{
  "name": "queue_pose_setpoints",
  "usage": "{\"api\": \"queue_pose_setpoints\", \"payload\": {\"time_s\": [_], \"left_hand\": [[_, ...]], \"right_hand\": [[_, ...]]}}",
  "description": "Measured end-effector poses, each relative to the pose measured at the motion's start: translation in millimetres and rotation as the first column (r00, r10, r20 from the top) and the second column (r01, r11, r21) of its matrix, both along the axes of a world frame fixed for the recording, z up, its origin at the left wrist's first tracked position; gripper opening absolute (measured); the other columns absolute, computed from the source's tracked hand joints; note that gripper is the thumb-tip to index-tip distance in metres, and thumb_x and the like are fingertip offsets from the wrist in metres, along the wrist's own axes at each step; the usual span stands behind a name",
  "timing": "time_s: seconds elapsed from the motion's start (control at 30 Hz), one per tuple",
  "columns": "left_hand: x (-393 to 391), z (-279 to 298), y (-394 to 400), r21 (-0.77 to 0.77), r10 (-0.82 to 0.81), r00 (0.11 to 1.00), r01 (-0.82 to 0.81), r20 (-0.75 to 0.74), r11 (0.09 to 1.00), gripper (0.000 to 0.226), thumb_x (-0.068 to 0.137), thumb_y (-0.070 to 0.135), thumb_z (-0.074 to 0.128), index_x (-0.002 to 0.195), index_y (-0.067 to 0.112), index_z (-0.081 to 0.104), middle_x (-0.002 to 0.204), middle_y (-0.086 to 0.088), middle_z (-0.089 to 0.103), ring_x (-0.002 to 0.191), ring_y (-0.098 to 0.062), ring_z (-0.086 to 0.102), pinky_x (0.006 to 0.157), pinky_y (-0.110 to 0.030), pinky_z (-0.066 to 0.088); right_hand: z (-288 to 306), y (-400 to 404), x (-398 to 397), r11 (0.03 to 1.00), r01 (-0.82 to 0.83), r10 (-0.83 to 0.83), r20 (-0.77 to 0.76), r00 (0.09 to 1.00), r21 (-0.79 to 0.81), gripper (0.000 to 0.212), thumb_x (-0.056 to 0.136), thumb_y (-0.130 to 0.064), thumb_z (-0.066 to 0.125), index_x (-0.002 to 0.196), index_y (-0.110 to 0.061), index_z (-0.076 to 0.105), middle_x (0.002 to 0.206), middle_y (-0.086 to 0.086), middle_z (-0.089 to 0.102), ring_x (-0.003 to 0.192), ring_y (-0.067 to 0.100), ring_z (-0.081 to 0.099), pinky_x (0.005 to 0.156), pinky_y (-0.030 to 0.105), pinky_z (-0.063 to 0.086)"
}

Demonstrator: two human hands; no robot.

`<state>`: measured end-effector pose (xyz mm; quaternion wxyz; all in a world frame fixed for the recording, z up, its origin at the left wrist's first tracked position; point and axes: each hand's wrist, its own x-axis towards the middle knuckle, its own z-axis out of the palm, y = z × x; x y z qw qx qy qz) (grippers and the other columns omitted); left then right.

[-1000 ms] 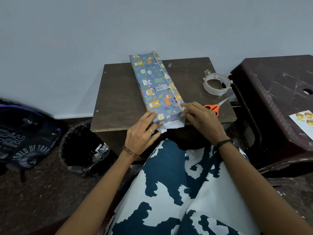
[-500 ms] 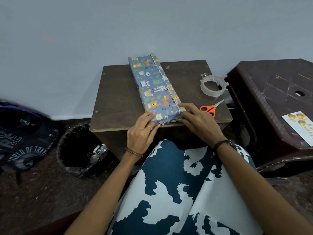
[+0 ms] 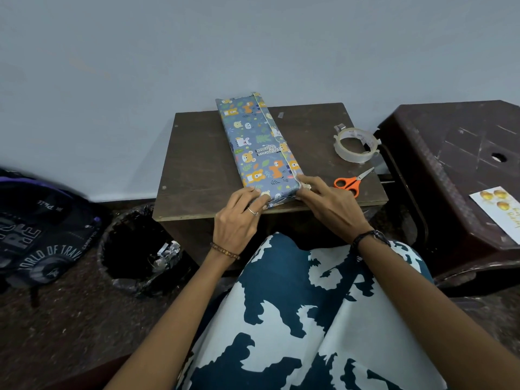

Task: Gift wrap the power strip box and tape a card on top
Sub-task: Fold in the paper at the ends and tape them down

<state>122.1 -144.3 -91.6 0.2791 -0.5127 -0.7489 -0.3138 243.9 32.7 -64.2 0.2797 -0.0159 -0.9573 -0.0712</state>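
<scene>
The small brown table (image 3: 197, 164) holds the wrapped box (image 3: 259, 147), lying lengthwise near its front edge. The white flap that stuck out a second ago is now folded in. Left hand (image 3: 236, 220) and right hand (image 3: 329, 204) press flat on that end, gripping nothing. Tape roll (image 3: 355, 144) probably next; the card (image 3: 503, 212) waits on the stool.
</scene>
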Motion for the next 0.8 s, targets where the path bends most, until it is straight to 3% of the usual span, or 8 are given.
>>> {"api": "queue_pose_setpoints", "payload": {"time_s": [0.07, 0.17, 0.23, 0.33, 0.4, 0.5, 0.67, 0.8], "left_hand": [[1.3, 3.0, 0.2, 0.002, 0.000, 0.999, 0.000, 0.048, 1.000, 0.031, 0.080, 0.011, 0.068, 0.104, 0.024, 0.054, 0.092, 0.000, 0.069, 0.098, -0.010, 0.054, 0.063, -0.018, 0.049], [1.3, 5.2, 0.5, -0.006, 0.019, 0.996, -0.018, 0.090, 1.000, 0.033, 0.078, 0.008, 0.070, 0.102, 0.025, 0.056, 0.090, 0.002, 0.068, 0.094, -0.008, 0.053, 0.062, -0.021, 0.047], [2.3, 7.0, 0.9, -0.040, 0.035, 0.994, -0.031, 0.105, 0.999, 0.035, 0.075, 0.005, 0.071, 0.102, 0.024, 0.060, 0.089, 0.004, 0.067, 0.092, -0.008, 0.052, 0.057, -0.019, 0.046], [5.5, 14.8, 2.6, -0.125, 0.086, 0.992, -0.075, 0.090, 0.989, 0.035, 0.074, 0.008, 0.069, 0.106, 0.022, 0.062, 0.087, 0.006, 0.065, 0.087, -0.008, 0.048, 0.051, -0.021, 0.047], [3.8, 22.2, 4.7, -0.199, 0.127, 0.992, -0.124, -0.001, 0.972, 0.039, 0.078, 0.026, 0.062, 0.116, 0.023, 0.053, 0.090, 0.004, 0.063, 0.091, -0.011, 0.046, 0.071, -0.029, 0.052], [-5.2, 32.5, 15.3, -0.342, 0.120, 0.988, -0.147, -0.099, 0.928, 0.065, 0.074, 0.055, 0.050, 0.128, 0.018, 0.046, 0.112, -0.003, 0.061, 0.115, -0.019, 0.041, 0.110, -0.045, 0.020], [-14.4, 50.3, 50.5, -0.642, -0.070, 0.997, 0.039, -0.022, 0.765, 0.094, 0.078, 0.054, 0.060, 0.147, 0.013, 0.013, 0.155, -0.009, 0.016, 0.144, -0.026, 0.007, 0.115, -0.039, -0.008], [-20.9, 49.1, 66.6, -0.779, -0.099, 0.995, 0.080, 0.023, 0.621, 0.079, 0.093, 0.047, 0.042, 0.147, 0.016, -0.006, 0.157, 0.000, -0.007, 0.145, -0.014, -0.008, 0.116, -0.037, -0.008]], "right_hand": [[3.8, -2.3, -1.2, 0.996, 0.001, -0.007, -0.061, 0.998, -0.091, 0.021, 0.088, -0.023, 0.048, 0.104, -0.011, 0.055, 0.084, 0.004, 0.070, 0.040, 0.018, 0.052, 0.033, 0.021, 0.030], [4.3, -4.1, -3.1, 0.981, 0.042, -0.062, -0.102, 0.993, -0.190, 0.027, 0.084, -0.026, 0.059, 0.103, -0.015, 0.042, 0.055, 0.000, 0.061, 0.033, 0.018, 0.048, 0.035, 0.016, 0.014], [1.9, -2.8, -3.9, 0.954, 0.060, -0.083, -0.067, 0.994, -0.295, 0.043, 0.079, -0.019, 0.073, 0.099, -0.016, 0.035, 0.058, 0.002, 0.066, 0.034, 0.019, 0.049, 0.038, 0.013, 0.014], [1.1, -2.6, -5.8, 0.918, 0.090, -0.102, -0.010, 0.995, -0.387, 0.043, 0.083, -0.019, 0.070, 0.097, -0.021, 0.028, 0.071, 0.006, 0.072, 0.041, 0.022, 0.056, 0.036, 0.025, 0.036], [1.5, -2.4, -6.7, 0.908, 0.105, -0.120, -0.012, 0.993, -0.405, 0.043, 0.084, -0.019, 0.069, 0.097, -0.021, 0.028, 0.070, 0.007, 0.072, 0.043, 0.023, 0.058, 0.039, 0.030, 0.042], [3.5, -2.7, -6.8, 0.891, 0.088, -0.118, -0.039, 0.992, -0.446, 0.044, 0.082, -0.019, 0.070, 0.098, -0.020, 0.029, 0.060, 0.006, 0.067, 0.043, 0.025, 0.059, 0.039, 0.030, 0.040], [7.9, -1.8, -5.0, 0.848, 0.093, -0.116, -0.012, 0.993, -0.522, 0.040, 0.084, -0.019, 0.066, 0.099, -0.022, 0.029, 0.059, 0.004, 0.064, 0.046, 0.025, 0.058, 0.044, 0.023, 0.026], [10.0, 1.8, -1.6, 0.814, 0.105, -0.125, 0.003, 0.992, -0.571, 0.029, 0.085, -0.016, 0.065, 0.104, -0.006, 0.045, 0.060, 0.006, 0.061, 0.050, 0.029, 0.058, 0.050, 0.026, 0.029]]}}
